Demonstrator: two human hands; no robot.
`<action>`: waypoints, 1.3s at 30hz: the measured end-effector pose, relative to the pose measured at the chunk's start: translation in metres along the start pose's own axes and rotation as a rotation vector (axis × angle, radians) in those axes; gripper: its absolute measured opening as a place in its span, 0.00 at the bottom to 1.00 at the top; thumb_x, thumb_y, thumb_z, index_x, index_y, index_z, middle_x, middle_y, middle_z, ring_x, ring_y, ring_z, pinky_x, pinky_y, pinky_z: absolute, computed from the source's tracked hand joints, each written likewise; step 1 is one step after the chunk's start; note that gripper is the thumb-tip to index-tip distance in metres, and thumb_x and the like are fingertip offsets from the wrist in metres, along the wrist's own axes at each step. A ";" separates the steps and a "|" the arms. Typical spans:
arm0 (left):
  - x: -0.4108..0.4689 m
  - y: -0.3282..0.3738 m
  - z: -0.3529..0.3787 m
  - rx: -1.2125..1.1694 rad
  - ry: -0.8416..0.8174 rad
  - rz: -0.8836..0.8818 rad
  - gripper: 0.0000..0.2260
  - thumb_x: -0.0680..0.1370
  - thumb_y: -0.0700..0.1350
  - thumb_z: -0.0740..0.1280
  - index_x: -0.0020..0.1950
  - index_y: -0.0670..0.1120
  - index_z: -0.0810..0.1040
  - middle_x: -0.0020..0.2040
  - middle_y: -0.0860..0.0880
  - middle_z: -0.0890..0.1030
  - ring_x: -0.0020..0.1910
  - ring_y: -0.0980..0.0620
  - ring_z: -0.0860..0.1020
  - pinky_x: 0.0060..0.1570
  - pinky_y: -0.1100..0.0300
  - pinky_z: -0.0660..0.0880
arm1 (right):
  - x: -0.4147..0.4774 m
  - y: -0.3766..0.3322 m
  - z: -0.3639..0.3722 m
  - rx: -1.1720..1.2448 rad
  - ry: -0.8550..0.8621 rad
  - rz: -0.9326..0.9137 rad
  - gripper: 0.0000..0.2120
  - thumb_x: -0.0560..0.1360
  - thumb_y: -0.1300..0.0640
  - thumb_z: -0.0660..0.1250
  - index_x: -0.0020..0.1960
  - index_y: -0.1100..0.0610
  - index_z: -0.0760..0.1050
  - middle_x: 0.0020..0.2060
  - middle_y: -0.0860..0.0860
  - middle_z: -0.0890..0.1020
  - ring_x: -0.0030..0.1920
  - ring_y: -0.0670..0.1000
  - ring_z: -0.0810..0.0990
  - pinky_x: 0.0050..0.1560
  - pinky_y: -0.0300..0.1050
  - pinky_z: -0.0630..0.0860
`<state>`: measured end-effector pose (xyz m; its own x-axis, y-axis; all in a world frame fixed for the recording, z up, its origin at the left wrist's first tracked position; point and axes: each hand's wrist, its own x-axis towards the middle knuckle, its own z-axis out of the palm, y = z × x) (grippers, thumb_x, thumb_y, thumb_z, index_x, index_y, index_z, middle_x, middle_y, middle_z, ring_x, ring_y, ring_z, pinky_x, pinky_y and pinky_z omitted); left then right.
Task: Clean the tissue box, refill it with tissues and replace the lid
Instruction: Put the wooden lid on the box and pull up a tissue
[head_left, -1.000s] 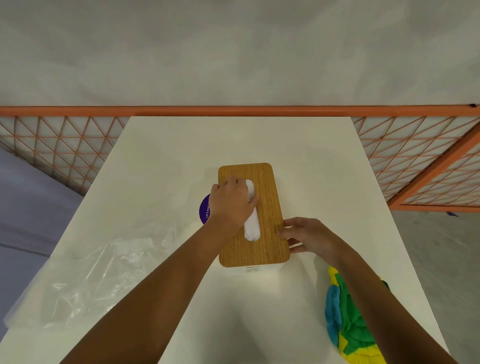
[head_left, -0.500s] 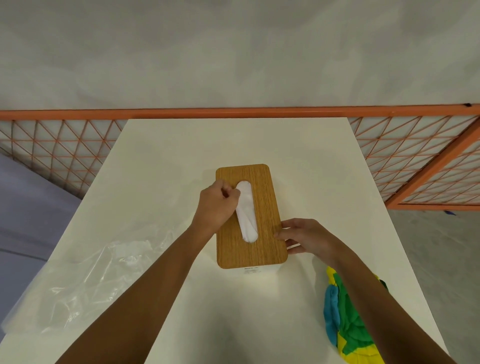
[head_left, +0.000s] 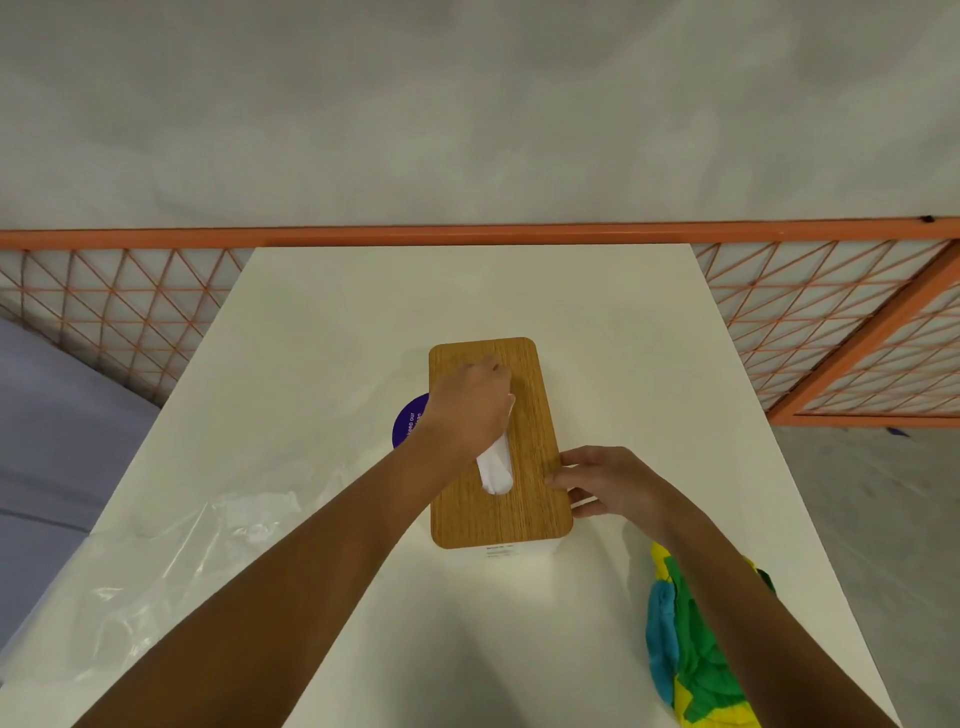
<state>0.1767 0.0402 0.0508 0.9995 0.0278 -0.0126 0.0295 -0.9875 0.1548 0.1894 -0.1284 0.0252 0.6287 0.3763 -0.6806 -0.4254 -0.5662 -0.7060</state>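
Head view: a white table (head_left: 597, 322) carries the box (head_left: 498, 554), near its middle and standing lengthwise away from the person. The wooden lid (head_left: 535, 431) is seated on it, and only a strip of the white near wall shows below. A white tissue (head_left: 496, 473) fills the near end of the lid's slot.

The left hand (head_left: 470, 410) reaches over the far part of the slot, fingers curled down and pinching the tissue, which runs up under the palm. The right hand (head_left: 608, 486) grips the box at its right side, curled fingertips against the lid's edge.

Just left of the box a purple disc (head_left: 410, 418) peeks out beside the left wrist. Clear plastic wrap (head_left: 171, 571) lies crumpled on the table's left side. A blue, green and yellow cloth (head_left: 685, 649) sits at the near right, partly under the right forearm. An orange fence (head_left: 467, 236) runs behind the table.
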 end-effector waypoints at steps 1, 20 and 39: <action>-0.002 -0.001 -0.003 -0.103 0.023 -0.043 0.12 0.82 0.44 0.56 0.61 0.41 0.73 0.59 0.46 0.74 0.54 0.49 0.75 0.49 0.61 0.71 | 0.000 0.000 0.000 0.000 0.001 0.000 0.20 0.72 0.59 0.70 0.63 0.61 0.73 0.55 0.58 0.80 0.54 0.57 0.81 0.60 0.52 0.76; -0.028 -0.020 -0.009 0.361 -0.154 0.331 0.15 0.80 0.48 0.58 0.67 0.53 0.72 0.66 0.55 0.72 0.65 0.49 0.63 0.65 0.54 0.56 | -0.005 0.000 0.002 -0.014 0.016 -0.019 0.19 0.73 0.58 0.69 0.62 0.61 0.73 0.52 0.57 0.81 0.51 0.56 0.80 0.57 0.50 0.77; -0.063 -0.043 -0.015 -0.294 -0.250 0.197 0.07 0.79 0.44 0.64 0.50 0.44 0.80 0.47 0.56 0.72 0.50 0.58 0.66 0.54 0.64 0.61 | -0.013 0.000 0.005 0.008 0.031 -0.020 0.19 0.73 0.57 0.69 0.62 0.62 0.74 0.54 0.59 0.80 0.53 0.57 0.80 0.59 0.51 0.77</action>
<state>0.1126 0.0830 0.0595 0.9546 -0.2313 -0.1878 -0.1250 -0.8830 0.4524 0.1784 -0.1298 0.0328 0.6570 0.3643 -0.6600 -0.4175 -0.5531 -0.7209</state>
